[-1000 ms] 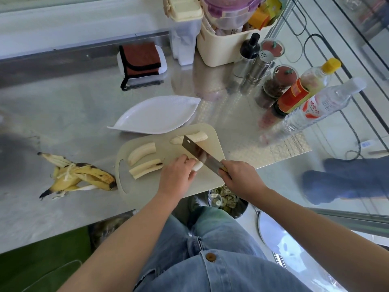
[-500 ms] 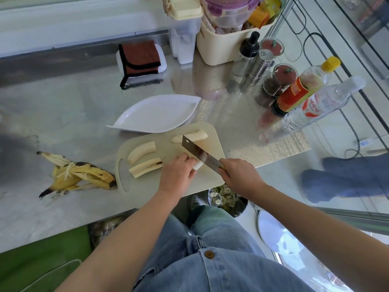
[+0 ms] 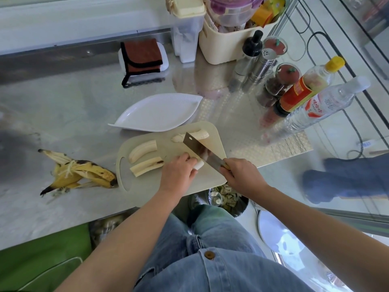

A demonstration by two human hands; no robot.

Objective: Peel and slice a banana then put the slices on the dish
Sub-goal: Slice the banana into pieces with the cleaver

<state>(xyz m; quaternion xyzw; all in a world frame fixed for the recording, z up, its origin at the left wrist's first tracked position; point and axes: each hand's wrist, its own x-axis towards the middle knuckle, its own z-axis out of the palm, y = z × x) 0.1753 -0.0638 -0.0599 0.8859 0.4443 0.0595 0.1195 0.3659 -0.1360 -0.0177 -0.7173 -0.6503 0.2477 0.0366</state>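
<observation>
A beige cutting board (image 3: 212,178) lies at the table's front edge. On it are two long banana halves (image 3: 143,150) at the left and another piece (image 3: 200,134) at the far right corner. My left hand (image 3: 177,175) holds down a banana piece (image 3: 199,164) near the board's middle, mostly hidden under my fingers. My right hand (image 3: 241,175) grips the handle of a knife (image 3: 196,148), whose blade rests on that piece beside my left fingers. The white leaf-shaped dish (image 3: 160,112) sits empty just behind the board.
The banana peel (image 3: 84,171) lies left of the board. Bottles (image 3: 305,91), shakers and spice jars stand at the right, a cream bin (image 3: 223,45) and a folded cloth (image 3: 142,55) at the back. A bowl of scraps (image 3: 227,199) sits below the table edge.
Almost nothing has shifted; the knife blade stays on the banana piece under my left hand, with only slight movement of both hands.
</observation>
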